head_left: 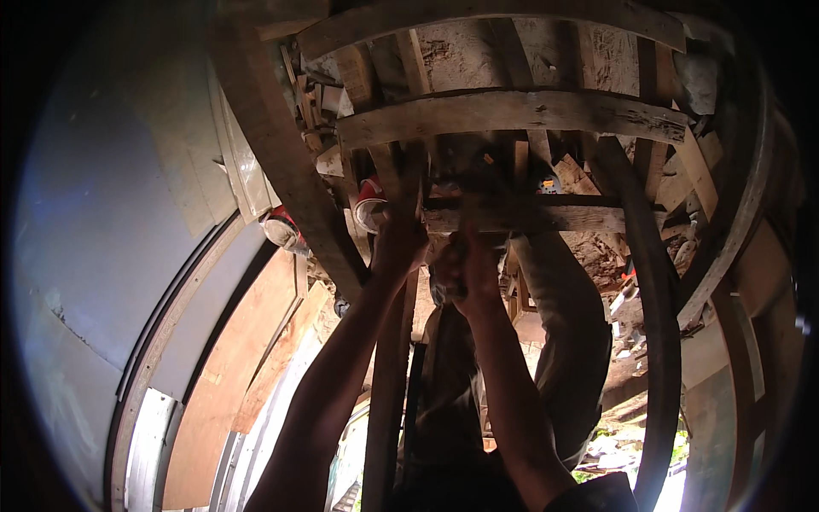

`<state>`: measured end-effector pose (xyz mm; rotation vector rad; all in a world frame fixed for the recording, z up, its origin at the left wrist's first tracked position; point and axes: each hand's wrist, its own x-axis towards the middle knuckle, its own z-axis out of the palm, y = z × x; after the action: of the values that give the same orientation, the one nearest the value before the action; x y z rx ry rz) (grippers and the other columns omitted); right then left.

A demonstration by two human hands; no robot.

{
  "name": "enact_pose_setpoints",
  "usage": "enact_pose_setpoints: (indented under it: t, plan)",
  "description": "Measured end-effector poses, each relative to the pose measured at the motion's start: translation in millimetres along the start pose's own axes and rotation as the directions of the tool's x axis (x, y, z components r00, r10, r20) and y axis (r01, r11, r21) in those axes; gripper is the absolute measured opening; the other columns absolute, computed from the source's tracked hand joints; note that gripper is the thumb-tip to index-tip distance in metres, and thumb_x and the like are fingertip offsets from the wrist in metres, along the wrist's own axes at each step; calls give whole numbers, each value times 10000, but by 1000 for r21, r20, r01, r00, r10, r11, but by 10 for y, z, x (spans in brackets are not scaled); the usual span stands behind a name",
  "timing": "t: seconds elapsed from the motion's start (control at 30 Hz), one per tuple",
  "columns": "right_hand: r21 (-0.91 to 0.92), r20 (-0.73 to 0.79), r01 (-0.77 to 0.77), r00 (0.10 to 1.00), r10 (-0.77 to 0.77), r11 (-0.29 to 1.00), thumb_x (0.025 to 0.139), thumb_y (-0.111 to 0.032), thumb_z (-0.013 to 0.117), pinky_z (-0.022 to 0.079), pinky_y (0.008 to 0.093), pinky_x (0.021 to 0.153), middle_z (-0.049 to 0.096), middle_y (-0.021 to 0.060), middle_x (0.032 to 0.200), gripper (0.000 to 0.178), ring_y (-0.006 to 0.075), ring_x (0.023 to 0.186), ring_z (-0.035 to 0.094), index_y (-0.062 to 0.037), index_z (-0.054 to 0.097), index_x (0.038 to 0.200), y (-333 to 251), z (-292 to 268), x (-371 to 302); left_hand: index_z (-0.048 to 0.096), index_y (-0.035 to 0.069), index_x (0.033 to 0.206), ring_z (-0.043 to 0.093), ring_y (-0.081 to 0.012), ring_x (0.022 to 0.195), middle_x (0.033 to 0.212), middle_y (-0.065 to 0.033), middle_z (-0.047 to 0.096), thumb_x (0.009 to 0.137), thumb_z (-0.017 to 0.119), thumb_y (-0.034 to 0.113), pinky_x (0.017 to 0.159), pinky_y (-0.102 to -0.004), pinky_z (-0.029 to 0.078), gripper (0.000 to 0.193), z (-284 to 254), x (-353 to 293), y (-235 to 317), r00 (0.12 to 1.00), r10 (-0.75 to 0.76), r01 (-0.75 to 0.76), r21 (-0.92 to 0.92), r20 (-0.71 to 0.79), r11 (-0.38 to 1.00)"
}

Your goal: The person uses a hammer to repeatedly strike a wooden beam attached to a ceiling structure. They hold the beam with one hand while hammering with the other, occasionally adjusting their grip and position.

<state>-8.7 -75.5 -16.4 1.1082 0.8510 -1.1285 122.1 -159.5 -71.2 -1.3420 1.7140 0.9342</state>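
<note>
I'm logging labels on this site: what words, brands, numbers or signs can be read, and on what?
No text can be read.
Left red tub, right red tub: any print is too small and dark to tell.
Crossbeam, grey panel: nothing legible.

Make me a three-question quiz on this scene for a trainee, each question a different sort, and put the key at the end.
1. Which hand is nearer to the red container closest to the middle of the picture?
2. True or false: a large pale panel takes up much of the picture's left side.
3. Fill in the blank: the long crossbar that shows above the forearms is made of ____.

Key:
1. The left hand.
2. True.
3. Wood.
</note>
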Motion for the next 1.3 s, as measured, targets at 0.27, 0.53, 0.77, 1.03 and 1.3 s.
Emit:
enact_pose_setpoints:
  t: [0.27, 0.53, 0.77, 1.03, 1.3]
  plan:
    - [19, -224, 486, 854, -470, 874, 982, -503, 473, 299, 254, 368, 460, -24, 649, 374, 80, 447, 394, -140, 494, 896, -359, 83, -76, 576, -74, 969, 654, -424, 835, 927, -298, 640, 804, 608, 183, 788, -525, 526, 307, 266, 34, -219, 955, 194, -145, 216, -223, 966]
    - [119, -15, 220, 975, -220, 968, 994, -480, 459, 257, 233, 367, 361, -51, 567, 396, 50, 420, 324, -163, 461, 756, -331, 219, -250, 660, -24, 914, 607, -437, 925, 963, -307, 555, 962, 497, 296, 851, -489, 494, 362, -179, -134, 105, 965, 256, -260, 305, 53, 916]
    - [-35, -16, 11, 1000, -11, 999, 980, -484, 487, 293, 225, 365, 402, -31, 603, 372, 68, 425, 364, -136, 490, 852, -118, 82, -79, 492, -109, 1084, 631, -467, 889, 765, -254, 615, 895, 559, 208, 797, -517, 522, 375, -81, -81, 88, 989, 89, -84, 49, -118, 995]
    - [107, -106, 416, 908, -406, 903, 1002, -456, 452, 305, 249, 374, 479, -1, 670, 360, 90, 460, 418, -141, 497, 833, -279, 24, -73, 699, 4, 866, 642, -376, 852, 828, -230, 640, 917, 537, 220, 802, -517, 490, 275, 111, -34, -67, 916, 383, -307, 411, -115, 858]
    - [-98, -67, -3, 998, -3, 995, 989, -500, 461, 263, 252, 355, 391, -30, 577, 357, 93, 417, 371, -155, 481, 897, -156, 187, -105, 698, -21, 809, 622, -389, 799, 799, -243, 641, 801, 598, 155, 723, -451, 552, 203, -4, -45, 2, 890, 456, -396, 455, -23, 797]
